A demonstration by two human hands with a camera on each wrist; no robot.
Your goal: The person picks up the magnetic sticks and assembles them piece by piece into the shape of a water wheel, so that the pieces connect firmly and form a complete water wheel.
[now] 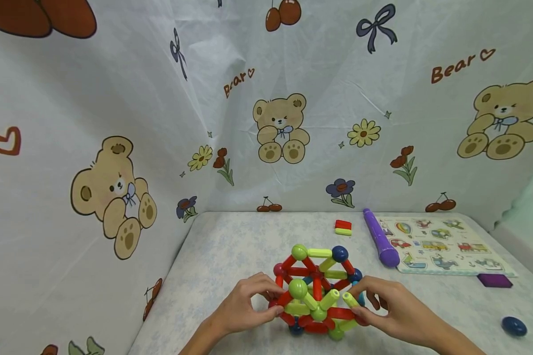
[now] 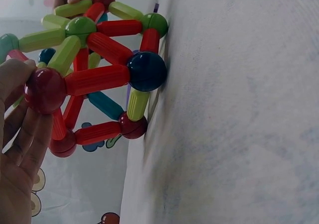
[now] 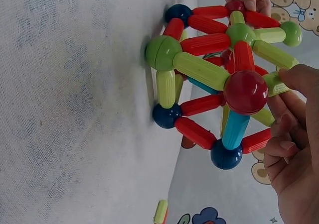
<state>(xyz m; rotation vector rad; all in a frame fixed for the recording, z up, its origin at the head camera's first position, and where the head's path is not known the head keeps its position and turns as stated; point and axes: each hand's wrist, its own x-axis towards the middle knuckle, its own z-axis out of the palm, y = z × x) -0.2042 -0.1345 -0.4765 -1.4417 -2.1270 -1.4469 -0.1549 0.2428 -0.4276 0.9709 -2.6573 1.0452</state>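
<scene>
I have the left hand cupping a red ball on the rod-and-ball dome, which stands on the surface, while my right hand pinches a green rod, and I'd judge steady bracing best.

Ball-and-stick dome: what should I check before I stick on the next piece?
1. Dome sits on the table: ok.
2. Left hand steadies its side, fingers on a red ball: ok.
3. Right hand pinches a green stick: ok.
4. Stick's far end joined to a ball: cannot tell.
5. Spare sticks within reach: cannot tell.
</scene>
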